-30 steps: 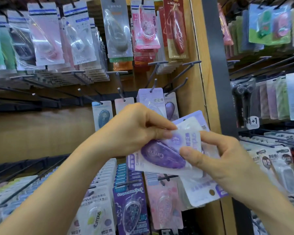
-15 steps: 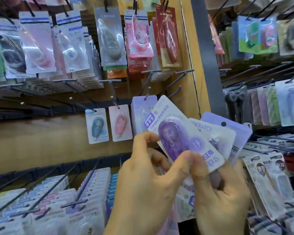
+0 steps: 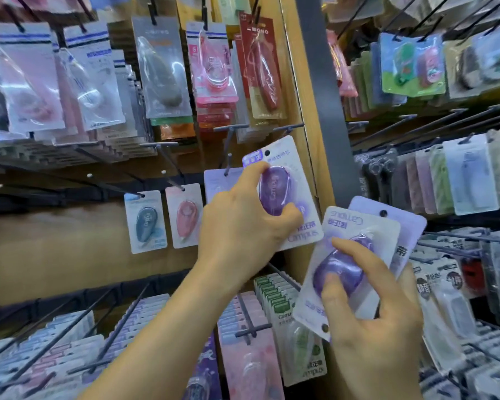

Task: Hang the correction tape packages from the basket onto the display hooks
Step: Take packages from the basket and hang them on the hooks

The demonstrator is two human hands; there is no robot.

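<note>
My left hand (image 3: 240, 223) grips a purple correction tape package (image 3: 286, 183) upright, its hang hole near the top, close to the display hook (image 3: 228, 164) that carries a pale purple package (image 3: 218, 181). My right hand (image 3: 370, 307) holds a small stack of purple correction tape packages (image 3: 355, 255) lower right, the front one upside down, thumb on its blister. The basket is out of view.
Blue (image 3: 146, 222) and pink (image 3: 185, 216) tape packages hang on hooks to the left. Full rows of packages hang above and below. A wooden post (image 3: 303, 96) and dark upright divide this panel from another hook rack (image 3: 445, 174) on the right.
My left hand has pulled one purple package off the stack and lifted it up and left toward the hook. My right hand has dropped lower right with the remaining packages.
</note>
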